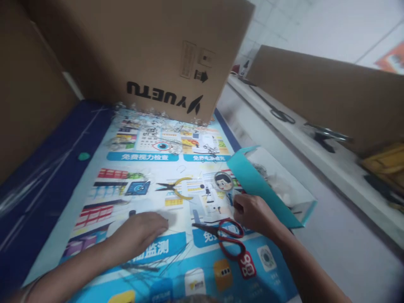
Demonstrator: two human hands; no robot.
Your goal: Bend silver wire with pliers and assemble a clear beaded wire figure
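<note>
My left hand [143,229] rests low over the printed sheet [202,248], its fingers closed and curled under. Whatever it may hold is hidden. On the right, my right hand [255,213] is bent into a fist beside a teal open box [259,185]; I cannot see inside its fingers. Red-handled scissors [232,242] lie between the hands, blades pointing left. Beyond them are yellow-handled pliers [173,187] with their handles spread. Thin dark wires [158,263] are strewn near my left wrist.
A big cardboard box [151,50] stands at the back, with small clear pieces [151,120] scattered along its foot. A wire cluster [211,149] lies farther in. Right of the table, a ledge [303,139] holds another pair of scissors [282,115]. A green lump [83,156] sits left.
</note>
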